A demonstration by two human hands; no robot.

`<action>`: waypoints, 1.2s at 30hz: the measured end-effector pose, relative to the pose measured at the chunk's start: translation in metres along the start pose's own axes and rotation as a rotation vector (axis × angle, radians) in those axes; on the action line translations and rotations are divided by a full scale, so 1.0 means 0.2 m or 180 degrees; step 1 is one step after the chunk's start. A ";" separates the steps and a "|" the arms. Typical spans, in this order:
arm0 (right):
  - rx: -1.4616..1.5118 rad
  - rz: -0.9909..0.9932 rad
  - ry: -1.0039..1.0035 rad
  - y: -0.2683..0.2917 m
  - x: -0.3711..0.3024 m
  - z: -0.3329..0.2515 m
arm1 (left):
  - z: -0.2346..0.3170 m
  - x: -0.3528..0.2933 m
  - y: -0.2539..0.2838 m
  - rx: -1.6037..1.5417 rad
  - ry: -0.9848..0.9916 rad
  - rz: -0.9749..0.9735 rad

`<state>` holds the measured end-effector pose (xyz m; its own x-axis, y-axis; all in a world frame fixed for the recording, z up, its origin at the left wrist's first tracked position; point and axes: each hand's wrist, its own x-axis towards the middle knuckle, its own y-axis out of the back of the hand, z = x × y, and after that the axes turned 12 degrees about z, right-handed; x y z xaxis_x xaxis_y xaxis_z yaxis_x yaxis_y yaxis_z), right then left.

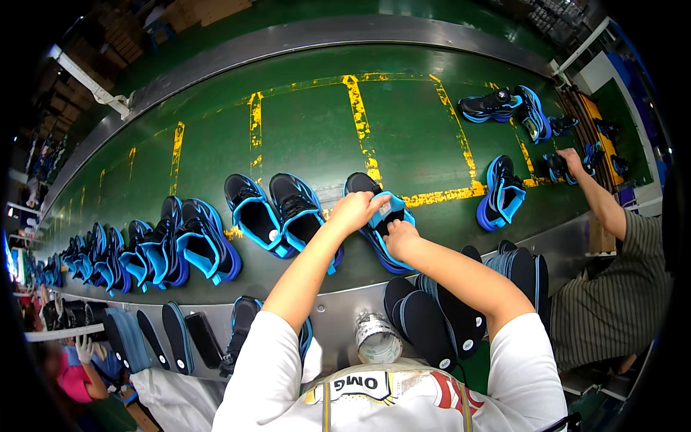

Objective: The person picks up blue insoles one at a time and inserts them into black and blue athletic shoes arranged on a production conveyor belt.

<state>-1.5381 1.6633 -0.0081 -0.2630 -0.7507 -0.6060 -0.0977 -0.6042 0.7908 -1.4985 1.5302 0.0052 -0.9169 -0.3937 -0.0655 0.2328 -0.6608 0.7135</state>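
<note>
A black sneaker [362, 183] with bright blue lining and a blue-purple sole lies on the green conveyor belt in front of me, toe pointing away. My left hand [353, 211] grips its upper near the tongue, one finger stretched across the light-blue lining. At the shoe's opening, my right hand [403, 237] is closed with its fingertips tucked inside; what they hold is hidden. Just left of it, a pair of matching sneakers [291, 193] stands side by side, a round white sticker showing inside one.
More sneakers [209, 234] line the belt [302, 122] leftward; another [498, 193] lies to the right. Black insoles [425, 320] and a clear plastic jar [377, 338] sit along the metal ledge. At right, a co-worker's hand [571, 160] reaches over shoes.
</note>
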 end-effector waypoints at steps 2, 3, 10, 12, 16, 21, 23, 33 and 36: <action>-0.0221 -0.0083 0.0196 -0.04 0.04 0.02 | 0.03 0.02 0.01 0.0135 0.0134 -0.0064; -0.0331 -0.0125 0.0292 -0.06 0.06 0.03 | 0.05 0.02 0.01 -0.0053 0.0185 0.0175; 0.0706 0.0216 0.0622 0.03 -0.21 0.11 | 0.06 -0.05 -0.11 0.0704 -0.1402 0.1540; 0.0884 -0.0184 0.0550 0.13 -0.26 0.07 | 0.07 -0.08 -0.11 0.1166 -0.1620 0.1539; 0.1210 0.1393 0.0309 -0.08 -0.28 0.04 | 0.11 -0.08 -0.09 0.1279 -0.1557 0.1402; 0.1568 0.2697 -0.0489 -0.11 -0.55 -0.04 | 0.07 -0.14 -0.04 0.0592 -0.0974 0.1128; 0.1935 0.2454 -0.0629 -0.18 -0.62 -0.08 | 0.07 -0.18 -0.04 0.0371 -0.1009 0.1260; 0.2497 0.2772 -0.0443 -0.19 -0.56 -0.13 | 0.00 -0.19 0.03 0.1053 -0.1729 0.1640; 0.2682 0.3008 -0.0487 -0.15 -0.49 -0.03 | 0.00 -0.05 0.05 0.1619 -0.1592 0.1327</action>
<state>-1.5037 1.7530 0.0275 -0.6650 -0.7218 0.1917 -0.3744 0.5443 0.7507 -1.4859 1.5275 0.0135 -0.8517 -0.1323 0.5070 0.5208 -0.1063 0.8470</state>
